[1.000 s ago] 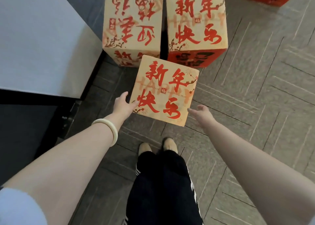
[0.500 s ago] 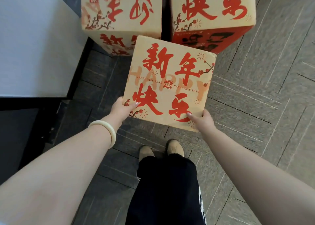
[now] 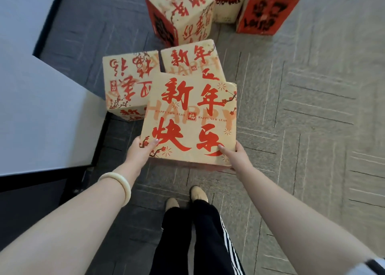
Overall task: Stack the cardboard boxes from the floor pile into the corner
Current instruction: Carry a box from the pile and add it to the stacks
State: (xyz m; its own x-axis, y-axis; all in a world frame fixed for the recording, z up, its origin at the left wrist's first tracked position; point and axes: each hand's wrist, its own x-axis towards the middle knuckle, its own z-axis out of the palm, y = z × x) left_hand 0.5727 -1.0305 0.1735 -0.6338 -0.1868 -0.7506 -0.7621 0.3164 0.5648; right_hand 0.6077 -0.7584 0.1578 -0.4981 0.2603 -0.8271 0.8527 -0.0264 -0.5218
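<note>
Front and centre, the box (image 3: 189,118) sits between both hands. Left hand (image 3: 141,151) clamps the near-left corner and right hand (image 3: 235,156) the near-right, each with its thumb on the top face. The other fingers are hidden, so I can't tell how far they wrap.

I read the matched near-edge hold as a carry grip: it keeps the top level and the print facing up. The box looks clear of the floor (image 3: 312,129), but its underside isn't visible. In view it overlaps the right box (image 3: 191,58), so it's probably higher than that one.

The left box (image 3: 129,83) stands just beside the right box and close to the table (image 3: 41,118). My guess is that this pair is the base of the corner stack and the held box goes on top.

The far boxes (image 3: 179,12) stand well back, three of them, loosely scattered and turned different ways. They're likely what's left of the pile.

The floor is grey carpet tile with a line pattern, darker along the table. The table has a white top and black edge.
</note>
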